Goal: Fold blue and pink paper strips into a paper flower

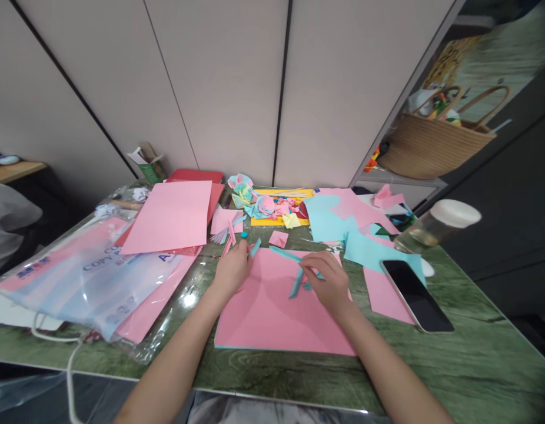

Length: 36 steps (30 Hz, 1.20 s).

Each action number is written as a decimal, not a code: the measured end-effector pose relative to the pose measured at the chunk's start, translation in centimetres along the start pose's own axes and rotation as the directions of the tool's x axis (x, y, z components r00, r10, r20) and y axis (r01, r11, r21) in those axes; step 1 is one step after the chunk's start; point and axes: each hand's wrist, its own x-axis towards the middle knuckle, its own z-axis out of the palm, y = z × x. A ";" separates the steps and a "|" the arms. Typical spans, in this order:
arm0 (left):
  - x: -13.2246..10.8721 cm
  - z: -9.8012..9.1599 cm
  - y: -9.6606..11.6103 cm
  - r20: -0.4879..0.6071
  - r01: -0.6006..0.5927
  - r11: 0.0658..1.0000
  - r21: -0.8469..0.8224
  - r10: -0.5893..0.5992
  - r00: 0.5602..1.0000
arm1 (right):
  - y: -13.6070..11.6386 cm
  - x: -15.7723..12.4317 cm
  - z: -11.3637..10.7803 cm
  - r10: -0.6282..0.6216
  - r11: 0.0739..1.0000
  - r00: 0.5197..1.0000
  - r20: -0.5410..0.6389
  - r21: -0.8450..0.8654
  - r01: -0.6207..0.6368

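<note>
A stack of pink paper sheets (272, 318) lies in front of me on the table. My left hand (232, 268) is closed at its upper left edge, with a short blue paper strip (255, 247) at its fingertips. Above the sheets my right hand (328, 280) pinches a longer blue paper strip (285, 254) that points left. Under the right fingers lie more blue strips (295, 284), partly hidden by the hand. A small folded pink paper square (278, 238) sits just beyond the stack. Near the left hand are a pink paper with cut strips (227, 221) and a tiny blue ball (244, 234).
Paper flowers (242, 191) and a yellow sheet (259, 222) bearing small coloured balls stand at the back. Left are a pink sheet (169, 215) and a plastic paper bag (100, 271). Right are blue offcuts (328, 215), a phone (417, 296) and a lidded cup (425, 229).
</note>
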 end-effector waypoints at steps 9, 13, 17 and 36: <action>0.2 0.2 -0.5 -0.185 -0.076 0.987 -0.145 0.048 0.981 | 0.2 -0.4 0.0 -0.107 0.994 0.993 -0.041 -0.013 0.107; 0.6 0.2 -0.8 -0.242 -0.135 0.964 -0.228 0.079 0.967 | 0.2 -0.1 0.1 -0.118 0.991 0.993 -0.031 -0.061 0.116; 1.0 0.2 -1.0 -0.135 -0.120 0.883 -0.453 0.065 0.989 | 0.8 -0.1 0.6 0.065 0.971 0.996 0.056 -0.233 -0.050; -0.2 -0.6 0.8 0.108 0.022 0.497 -0.867 0.146 0.983 | 6.8 1.2 -3.1 0.441 0.602 0.856 -0.270 -0.619 -0.505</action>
